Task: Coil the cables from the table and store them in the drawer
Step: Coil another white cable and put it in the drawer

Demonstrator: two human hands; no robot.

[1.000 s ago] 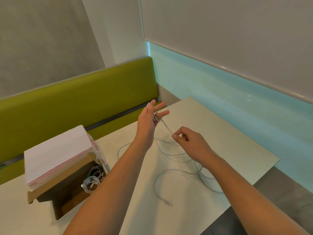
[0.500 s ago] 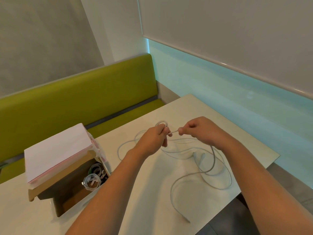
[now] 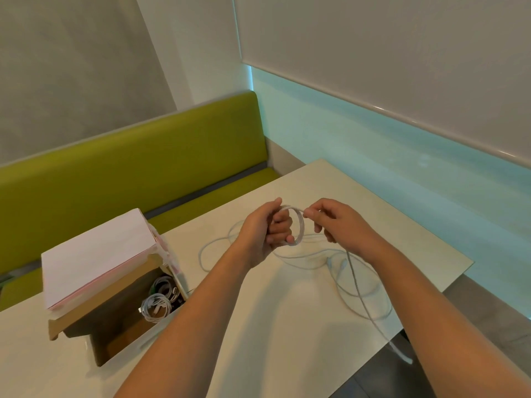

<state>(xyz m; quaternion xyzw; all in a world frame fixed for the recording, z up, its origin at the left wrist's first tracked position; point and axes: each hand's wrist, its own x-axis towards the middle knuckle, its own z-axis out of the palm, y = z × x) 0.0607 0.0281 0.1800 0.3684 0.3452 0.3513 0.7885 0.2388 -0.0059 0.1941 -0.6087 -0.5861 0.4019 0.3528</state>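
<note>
A white cable [image 3: 299, 225] forms a small loop between my hands above the table [image 3: 258, 326]. My left hand [image 3: 265, 232] grips the loop with curled fingers. My right hand [image 3: 336, 222] pinches the cable at the loop's top right. The rest of the cable trails down from my right hand, and its plug end [image 3: 402, 354] hangs past the table's near right edge. More loose white cable [image 3: 356, 282] lies in loops on the table under my hands. The open drawer [image 3: 129, 317] at the left holds coiled cables [image 3: 156, 305].
A stack of white paper [image 3: 97, 254] lies on top of the drawer unit. A green bench [image 3: 129, 168] runs behind the table. The table's right edge drops to a grey floor [image 3: 494, 320].
My left hand went from spread and raised to curled round a cable loop lower down. My right hand has laid another turn onto it, and the cable's tail has slid toward the right edge.
</note>
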